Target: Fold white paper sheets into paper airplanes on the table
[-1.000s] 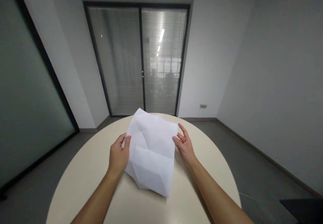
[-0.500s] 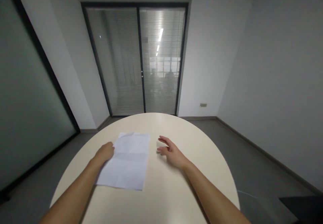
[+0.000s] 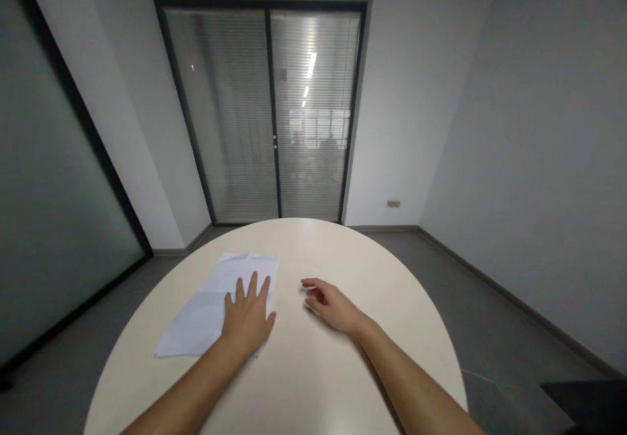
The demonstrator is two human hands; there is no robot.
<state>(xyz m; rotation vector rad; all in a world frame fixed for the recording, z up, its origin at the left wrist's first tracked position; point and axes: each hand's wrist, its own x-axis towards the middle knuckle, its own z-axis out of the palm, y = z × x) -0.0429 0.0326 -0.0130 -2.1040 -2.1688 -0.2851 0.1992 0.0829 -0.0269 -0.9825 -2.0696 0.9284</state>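
So your left hand (image 3: 245,322) had just swapped gripping the edge for lying palm-down over the sheet, fingers spread wide. Your right hand (image 3: 337,309) was off to the side, fingers loosely curled, pinching nothing; couldn't tell if it touched the round table (image 3: 362,258). The white paper (image 3: 196,314), up in both hands a second earlier, now lay on the tabletop's left side, needing no lifting grip. Blinds (image 3: 230,128) hung way beyond.

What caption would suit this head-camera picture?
Left hand spread over white paper, right hand half-curled beside it, at a round cream table.
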